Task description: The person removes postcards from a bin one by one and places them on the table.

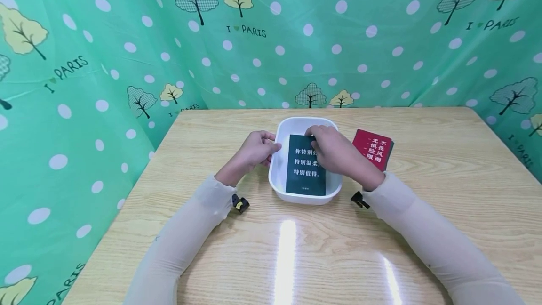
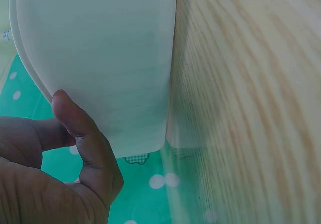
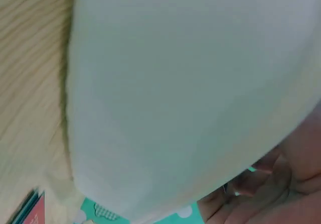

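A white plastic basin (image 1: pixel 306 199) stands on the table, and a dark green notebook (image 1: pixel 306 180) with white Chinese lettering lies inside it. At the basin's left side my left hand (image 1: pixel 253 148) grips the rim; the left wrist view has its fingers (image 2: pixel 88 133) against the outer wall. Reaching over the right rim, my right hand (image 1: pixel 332 152) holds the notebook by its upper right part. Its fingertips are partly hidden, and in the right wrist view the basin wall (image 3: pixel 175 93) covers the notebook. Right of the basin lies a red notebook (image 1: pixel 363 142) on top of darker ones.
The wooden table (image 1: pixel 220 258) carries bright light reflections near its front. A green curtain (image 1: pixel 262 60) with dots and trees hangs behind and to the left. Black strap buckles (image 1: pixel 240 204) hang by both wrists.
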Demonstrator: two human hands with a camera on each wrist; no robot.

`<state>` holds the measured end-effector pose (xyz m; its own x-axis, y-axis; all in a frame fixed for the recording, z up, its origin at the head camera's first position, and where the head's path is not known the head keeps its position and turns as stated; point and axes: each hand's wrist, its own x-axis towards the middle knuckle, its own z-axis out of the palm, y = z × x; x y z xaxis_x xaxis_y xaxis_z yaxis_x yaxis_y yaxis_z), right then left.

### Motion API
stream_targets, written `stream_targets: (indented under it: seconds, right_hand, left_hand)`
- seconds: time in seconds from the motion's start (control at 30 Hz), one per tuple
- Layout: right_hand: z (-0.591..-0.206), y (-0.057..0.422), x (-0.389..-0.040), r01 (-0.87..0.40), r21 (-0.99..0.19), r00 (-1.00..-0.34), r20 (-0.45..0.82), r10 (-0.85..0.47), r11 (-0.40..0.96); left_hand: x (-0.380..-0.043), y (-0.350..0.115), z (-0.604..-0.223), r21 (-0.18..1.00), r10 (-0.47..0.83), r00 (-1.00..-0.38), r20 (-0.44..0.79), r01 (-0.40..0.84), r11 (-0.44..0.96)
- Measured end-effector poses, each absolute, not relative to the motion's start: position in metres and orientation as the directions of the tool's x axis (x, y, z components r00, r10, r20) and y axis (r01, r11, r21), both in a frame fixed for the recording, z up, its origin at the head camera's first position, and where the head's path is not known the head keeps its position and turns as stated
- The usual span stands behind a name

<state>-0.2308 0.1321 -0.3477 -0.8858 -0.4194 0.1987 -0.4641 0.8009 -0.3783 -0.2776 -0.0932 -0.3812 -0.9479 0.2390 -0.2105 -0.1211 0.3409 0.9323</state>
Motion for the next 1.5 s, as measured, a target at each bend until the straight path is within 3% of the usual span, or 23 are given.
stream_targets:
  seconds: [0.17,0.43,0.93,1.5]
  right_hand:
    - [-0.34,0.134,-0.228,-0.432,-0.498,-0.9,0.189,-0.392,0.752]
    - [-0.324,0.145,-0.225,-0.432,-0.57,-0.901,0.241,-0.36,0.699]
    - [-0.294,0.177,-0.225,-0.458,-0.587,-0.875,0.428,-0.225,0.668]
    - [-0.285,0.218,-0.238,-0.323,-0.634,-0.896,0.443,-0.013,0.702]
  left_hand:
    - [-0.277,-0.093,-0.381,0.931,0.236,-0.949,-0.211,-0.121,0.345]
    - [-0.276,-0.092,-0.38,0.924,0.225,-0.951,-0.21,-0.118,0.363]
    - [-0.276,-0.092,-0.38,0.92,0.231,-0.949,-0.215,-0.118,0.373]
    - [-0.277,-0.092,-0.382,0.925,0.233,-0.951,-0.205,-0.11,0.364]
